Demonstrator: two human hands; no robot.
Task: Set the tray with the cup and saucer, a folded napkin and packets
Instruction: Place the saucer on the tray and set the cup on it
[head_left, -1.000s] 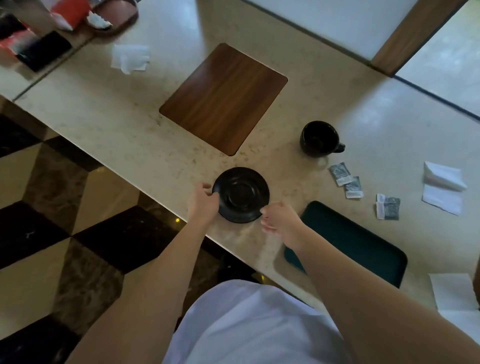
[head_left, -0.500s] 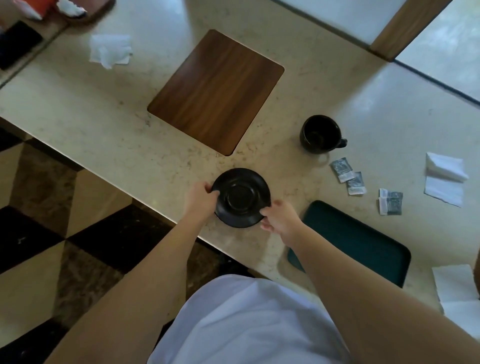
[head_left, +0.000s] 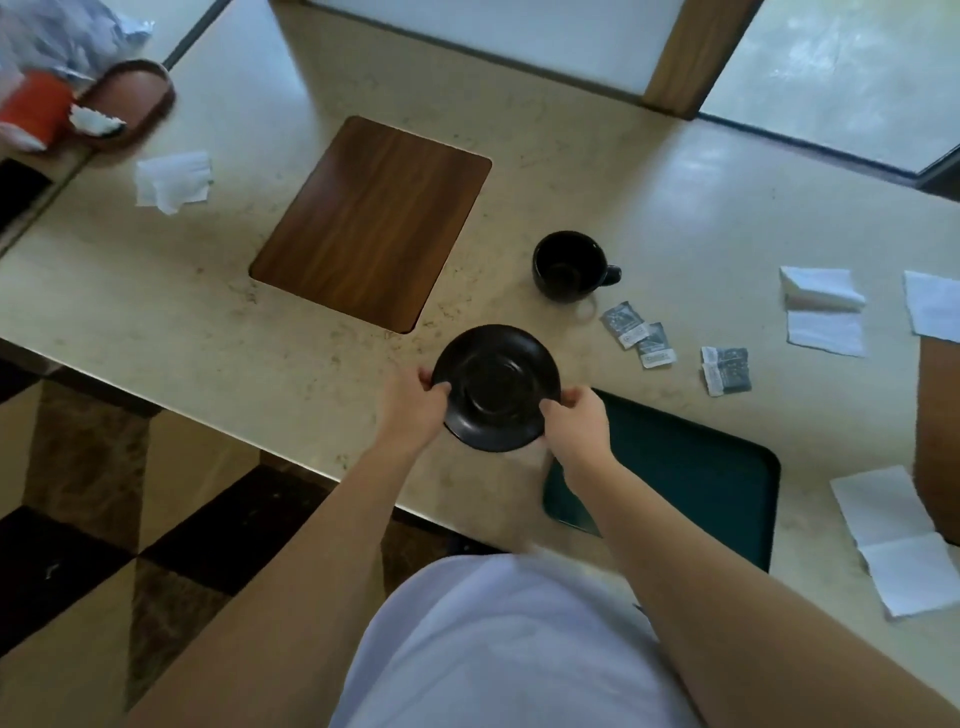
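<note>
Saucer (head_left: 496, 387) sits between my 2 hands at the near edge of the counter (head_left: 675, 197), its near rim seeming tipped up off the stone, though I cannot tell for sure. My left hand (head_left: 413, 410) grips the left rim, thumb curled over the top; my right hand (head_left: 576, 423) pinches the right rim the same way. Opposite grips make sense here: the dish is shallow and glossy, so a hold from both sides keeps it level.

Just to the right lies the green tray (head_left: 691, 478), nothing on it, partly hidden by my right forearm. I judge the saucer goes there first, since the cup (head_left: 566, 265) needs it as a base. That cup stands further back, handle pointing right. 3 packets (head_left: 636, 335) are scattered between cup and tray, within easy reach. White napkins (head_left: 823, 312) lie well to the right, 1 partly folded. A wooden board (head_left: 371, 223) rests to the left, not part of this job, I think.
</note>
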